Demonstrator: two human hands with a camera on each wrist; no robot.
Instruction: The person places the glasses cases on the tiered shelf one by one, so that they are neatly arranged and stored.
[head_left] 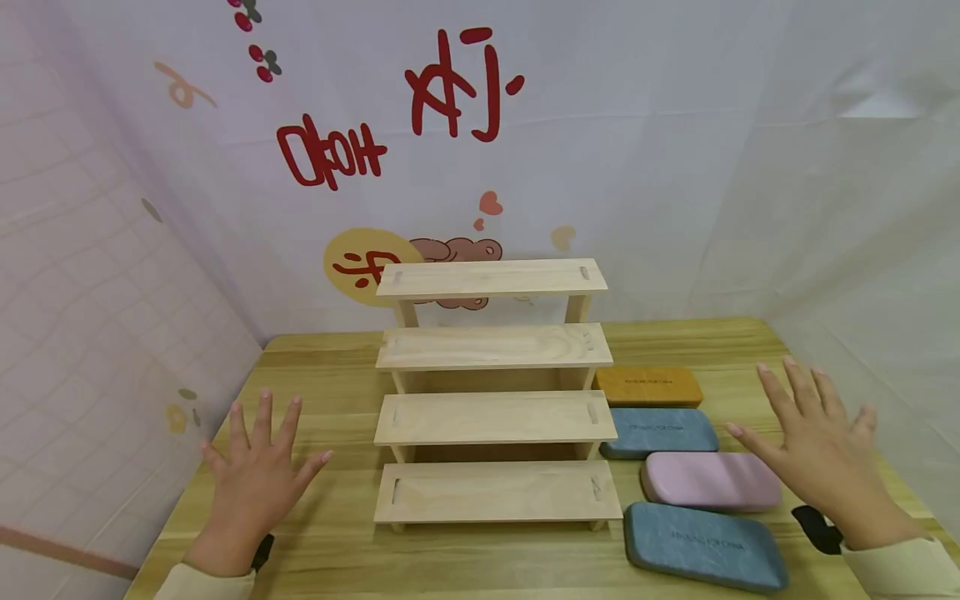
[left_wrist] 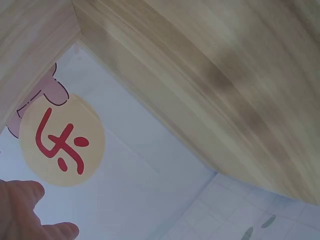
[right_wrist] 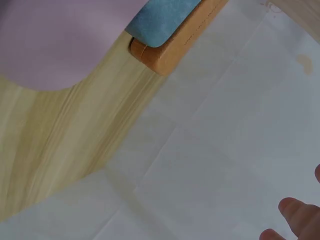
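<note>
A pale wooden stepped rack [head_left: 495, 492] with several tiers stands in the middle of the table in the head view. To its right lie glasses cases in a column: an orange one [head_left: 648, 387] at the back, a blue one [head_left: 660, 432], a pink one [head_left: 712, 481] and another blue one [head_left: 705, 546] nearest me. My left hand [head_left: 258, 475], fingers spread and holding nothing, is left of the rack. On the other side my right hand [head_left: 821, 446] spreads its fingers beside the pink case, holding nothing. Only some fingertips show in each wrist view.
The wood-grain table [head_left: 322, 375] carries the rack and cases. Behind it hangs a white wall sheet [head_left: 637, 167] with red writing and cartoon prints. More pale sheeting [head_left: 90, 250] closes off the left side, and a white sheet [head_left: 885, 250] the right.
</note>
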